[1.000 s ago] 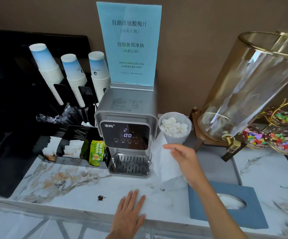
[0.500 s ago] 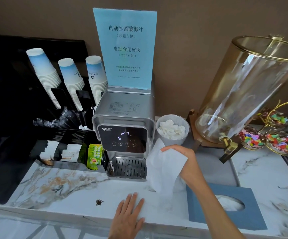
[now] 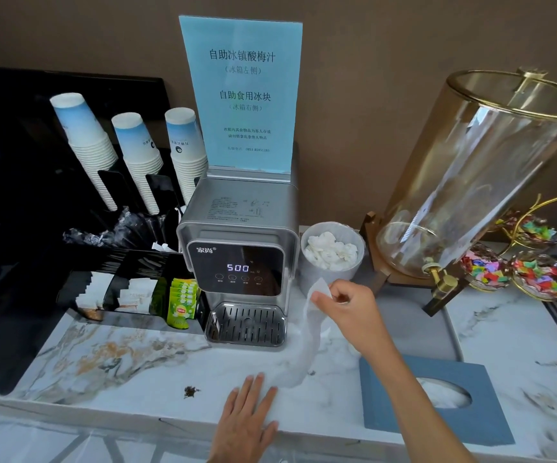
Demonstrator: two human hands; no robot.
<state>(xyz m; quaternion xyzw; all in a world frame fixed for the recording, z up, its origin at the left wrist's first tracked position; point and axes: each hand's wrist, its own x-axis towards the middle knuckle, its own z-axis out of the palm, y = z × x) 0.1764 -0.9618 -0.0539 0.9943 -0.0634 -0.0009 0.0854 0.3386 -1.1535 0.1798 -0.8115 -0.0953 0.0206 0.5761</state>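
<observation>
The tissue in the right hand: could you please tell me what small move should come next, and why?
Probably sweep the tissue left and down onto the dark crumbs. The right hand pinches its top corner, its lower end rests on the counter, and the dark crumbs lie uncovered just left of the flat left hand.

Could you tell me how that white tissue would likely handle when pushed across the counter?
Probably floppy: the tissue sags and folds where the right hand pinches it. Likely very light, looking thin and translucent. It may bunch rather than slide flat.
</observation>
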